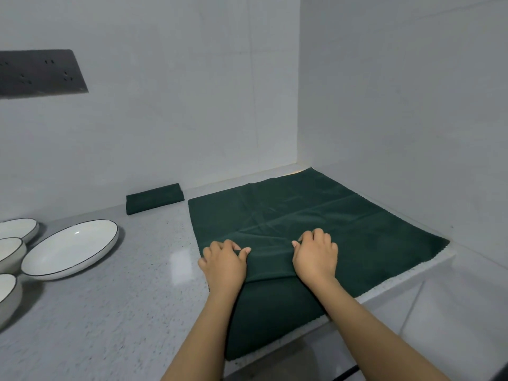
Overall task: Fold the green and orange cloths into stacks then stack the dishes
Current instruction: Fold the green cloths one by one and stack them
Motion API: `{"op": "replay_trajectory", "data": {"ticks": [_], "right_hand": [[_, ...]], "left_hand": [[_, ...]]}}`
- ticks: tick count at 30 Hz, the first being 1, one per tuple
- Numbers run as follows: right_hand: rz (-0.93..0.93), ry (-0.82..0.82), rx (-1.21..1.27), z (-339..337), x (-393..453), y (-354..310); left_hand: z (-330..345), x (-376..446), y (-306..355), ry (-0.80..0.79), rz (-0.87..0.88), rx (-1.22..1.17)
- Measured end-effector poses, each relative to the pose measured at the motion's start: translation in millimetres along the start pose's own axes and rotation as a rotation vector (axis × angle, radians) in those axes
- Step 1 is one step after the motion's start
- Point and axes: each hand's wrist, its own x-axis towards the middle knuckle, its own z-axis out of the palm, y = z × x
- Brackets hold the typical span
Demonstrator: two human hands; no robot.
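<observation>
A dark green cloth (302, 215) lies spread on the grey counter (123, 298) in the corner by the walls, its near part hanging toward the counter's front edge. My left hand (224, 264) and my right hand (316, 257) each pinch a raised fold of this cloth near its middle, side by side. A second green cloth (154, 198), folded into a small block, rests against the back wall to the left. A large white plate (71, 248) with a dark rim sits at the left. No orange cloth is in view.
Beside the large plate, at the left edge, stand a smaller white plate (19, 228) and two white bowls (11, 253) (7, 295). A dark socket panel (41, 72) is on the back wall. The side wall (412, 133) closes the right.
</observation>
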Motion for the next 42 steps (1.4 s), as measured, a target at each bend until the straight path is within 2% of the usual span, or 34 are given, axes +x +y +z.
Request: {"op": "replay_trajectory", "data": {"ticks": [10, 15, 20, 24, 28, 35, 39, 42], "right_hand": [[0.1, -0.07, 0.086, -8, -4, 0], [0.081, -0.045, 0.165, -13, -5, -1], [-0.038, -0.03, 0.366, -33, -4, -16], [-0.092, -0.062, 0.637, -38, 19, -56], [-0.137, -0.092, 0.783, -28, 38, -100], [-0.079, -0.197, 0.94, -2, 82, -173], [-0.095, -0.224, 1.022, 24, 117, -203], [-0.15, -0.3, 1.072, 42, 144, -228]], "left_hand": [[-1, 0, 1, -0.034, 0.011, -0.066], [-7, -4, -1, -0.027, 0.056, -0.216], [-27, 2, -8, 0.06, 0.148, -0.394], [-56, 32, -22, 0.13, 0.148, -0.438], [-83, 61, -45, 0.156, 0.108, -0.512], [-109, 119, -88, -0.08, -0.088, -0.776], [-99, 154, -106, 0.049, -0.106, -0.775], [-85, 189, -124, 0.2, -0.135, -0.687]]}}
